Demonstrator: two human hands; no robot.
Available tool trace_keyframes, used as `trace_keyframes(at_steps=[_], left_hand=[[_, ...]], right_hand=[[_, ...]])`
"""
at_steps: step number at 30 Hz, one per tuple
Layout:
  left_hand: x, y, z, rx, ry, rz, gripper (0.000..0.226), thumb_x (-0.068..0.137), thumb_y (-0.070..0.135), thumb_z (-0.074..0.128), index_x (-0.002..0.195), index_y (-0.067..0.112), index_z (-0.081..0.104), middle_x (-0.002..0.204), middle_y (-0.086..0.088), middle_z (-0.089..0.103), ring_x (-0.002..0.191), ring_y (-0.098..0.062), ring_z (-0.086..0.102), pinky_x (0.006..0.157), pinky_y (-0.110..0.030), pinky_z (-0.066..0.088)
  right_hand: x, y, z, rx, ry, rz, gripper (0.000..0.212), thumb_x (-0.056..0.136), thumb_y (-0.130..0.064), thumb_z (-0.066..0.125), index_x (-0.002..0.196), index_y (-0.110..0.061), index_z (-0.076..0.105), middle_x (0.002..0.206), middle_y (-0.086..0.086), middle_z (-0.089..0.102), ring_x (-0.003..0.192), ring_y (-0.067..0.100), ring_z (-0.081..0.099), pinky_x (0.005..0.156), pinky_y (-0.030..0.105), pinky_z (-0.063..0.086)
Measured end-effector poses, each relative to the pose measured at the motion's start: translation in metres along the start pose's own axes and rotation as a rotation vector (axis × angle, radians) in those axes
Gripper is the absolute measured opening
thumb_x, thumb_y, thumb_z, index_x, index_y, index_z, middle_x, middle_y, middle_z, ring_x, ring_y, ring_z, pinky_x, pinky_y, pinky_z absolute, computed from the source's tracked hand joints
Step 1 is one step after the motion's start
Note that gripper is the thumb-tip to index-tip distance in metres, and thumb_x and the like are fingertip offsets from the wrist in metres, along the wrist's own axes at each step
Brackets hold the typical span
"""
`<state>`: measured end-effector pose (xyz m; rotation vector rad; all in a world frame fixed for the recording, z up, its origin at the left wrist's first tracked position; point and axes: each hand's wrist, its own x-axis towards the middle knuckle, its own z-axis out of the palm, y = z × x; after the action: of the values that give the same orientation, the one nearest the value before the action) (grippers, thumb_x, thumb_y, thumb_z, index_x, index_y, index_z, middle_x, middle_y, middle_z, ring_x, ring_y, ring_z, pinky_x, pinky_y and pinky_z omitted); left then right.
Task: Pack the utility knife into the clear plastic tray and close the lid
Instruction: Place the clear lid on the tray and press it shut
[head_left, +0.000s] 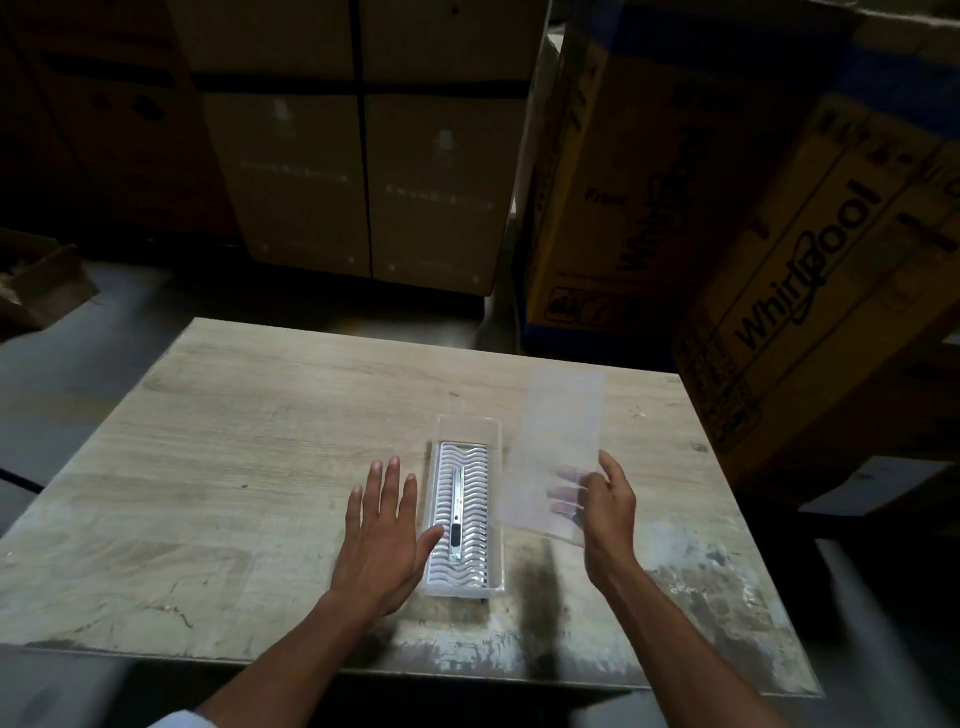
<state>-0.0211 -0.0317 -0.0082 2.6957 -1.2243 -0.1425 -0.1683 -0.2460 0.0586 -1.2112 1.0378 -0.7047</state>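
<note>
One utility knife (456, 512) inside open tray (497, 545)

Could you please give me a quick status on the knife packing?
Left hand open, flat beside tray. Right hand holds lid raised beside tray. Knife lies inside; nothing blocking.

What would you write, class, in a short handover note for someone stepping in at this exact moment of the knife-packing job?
Left hand: open, flat on the table, thumb against the clear plastic tray.
Right hand: grip on the near end of the lid, held tilted to the tray's right.
Done: utility knife lies lengthwise in the tray on the wavy insert.
Left: bring the lid over the tray and press it shut.
</note>
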Motion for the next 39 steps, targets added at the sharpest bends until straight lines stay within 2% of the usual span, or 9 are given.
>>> trace_keyframes(at_steps=[3, 10, 16, 20, 23, 29, 31, 35, 39], left_hand=[[-0.003, 0.002, 0.0, -0.057, 0.025, 0.0, 0.094, 0.093, 0.074, -0.001, 0.157, 0.01, 0.023, 0.167, -0.012, 0.0, 0.154, -0.028, -0.01, 0.119, -0.045, -0.011], [-0.008, 0.001, -0.002, -0.109, -0.017, -0.029, 0.098, 0.086, 0.077, -0.012, 0.159, 0.015, 0.006, 0.166, -0.008, -0.017, 0.152, -0.027, -0.022, 0.122, -0.047, -0.009], [-0.004, 0.004, -0.005, -0.317, -0.172, -0.09, 0.085, 0.092, 0.071, 0.014, 0.16, 0.021, 0.006, 0.169, -0.002, -0.01, 0.154, -0.026, 0.009, 0.123, -0.044, 0.017], [-0.001, 0.01, -0.005, -0.348, -0.246, -0.044, 0.079, 0.094, 0.068, 0.018, 0.159, 0.025, 0.005, 0.169, -0.002, 0.003, 0.152, -0.027, 0.02, 0.12, -0.044, 0.024], [0.001, 0.014, -0.004, -0.35, -0.268, -0.025, 0.074, 0.096, 0.065, 0.02, 0.159, 0.029, 0.003, 0.169, -0.003, 0.007, 0.149, -0.028, 0.025, 0.117, -0.044, 0.028], [0.008, 0.02, -0.006, -0.333, -0.304, -0.018, 0.092, 0.083, 0.075, 0.006, 0.159, 0.024, 0.004, 0.169, -0.007, 0.006, 0.152, -0.029, 0.02, 0.119, -0.042, 0.026], [0.01, 0.02, -0.007, -0.324, -0.304, -0.013, 0.081, 0.095, 0.067, 0.018, 0.159, 0.019, 0.007, 0.169, -0.007, 0.006, 0.152, -0.028, 0.02, 0.119, -0.04, 0.025], [0.011, 0.019, -0.006, -0.321, -0.299, -0.012, 0.07, 0.103, 0.052, 0.033, 0.159, 0.016, 0.009, 0.169, -0.008, 0.006, 0.152, -0.028, 0.021, 0.12, -0.04, 0.025], [0.01, 0.02, -0.007, -0.336, -0.307, -0.013, 0.069, 0.103, 0.05, 0.034, 0.159, 0.019, 0.009, 0.169, -0.01, 0.006, 0.152, -0.029, 0.02, 0.12, -0.04, 0.025]], right_hand=[[-0.002, 0.008, 0.019, -0.02, -0.069, 0.121, 0.05, 0.098, -0.002, 0.039, 0.145, -0.018, 0.044, 0.105, 0.016, 0.073, 0.083, 0.03, 0.069, 0.071, 0.042, 0.057], [-0.011, 0.033, 0.05, -0.277, -0.199, 0.162, 0.049, 0.098, -0.004, 0.04, 0.144, -0.018, 0.046, 0.105, 0.01, 0.073, 0.075, 0.02, 0.064, 0.059, 0.027, 0.051], [-0.011, 0.045, 0.057, -0.367, -0.235, 0.135, 0.055, 0.099, -0.006, 0.041, 0.152, -0.019, 0.035, 0.118, 0.012, 0.065, 0.075, 0.015, 0.058, 0.064, 0.025, 0.045], [-0.012, 0.054, 0.062, -0.518, -0.2, 0.08, 0.051, 0.101, -0.013, 0.039, 0.151, -0.018, 0.035, 0.137, 0.013, 0.059, 0.106, 0.028, 0.064, 0.091, 0.044, 0.054], [-0.013, 0.055, 0.065, -0.666, -0.177, 0.036, 0.052, 0.104, -0.017, 0.036, 0.155, -0.013, 0.027, 0.153, 0.016, 0.044, 0.133, 0.034, 0.049, 0.111, 0.047, 0.042], [-0.006, 0.063, 0.067, -0.856, -0.153, 0.021, 0.055, 0.095, -0.035, 0.034, 0.147, -0.018, 0.04, 0.135, 0.019, 0.052, 0.11, 0.038, 0.062, 0.098, 0.05, 0.052], [0.002, 0.073, 0.065, -0.902, -0.146, 0.009, 0.059, 0.086, -0.04, 0.032, 0.141, -0.02, 0.043, 0.126, 0.016, 0.06, 0.098, 0.036, 0.066, 0.089, 0.051, 0.057], [-0.008, 0.056, 0.067, -1.015, -0.156, -0.019, 0.045, 0.098, -0.029, 0.038, 0.141, -0.018, 0.042, 0.127, 0.014, 0.06, 0.105, 0.033, 0.062, 0.087, 0.04, 0.05], [-0.008, 0.058, 0.065, -1.075, -0.17, -0.073, 0.044, 0.1, -0.029, 0.04, 0.144, -0.02, 0.041, 0.128, 0.012, 0.062, 0.107, 0.032, 0.062, 0.091, 0.045, 0.053]])
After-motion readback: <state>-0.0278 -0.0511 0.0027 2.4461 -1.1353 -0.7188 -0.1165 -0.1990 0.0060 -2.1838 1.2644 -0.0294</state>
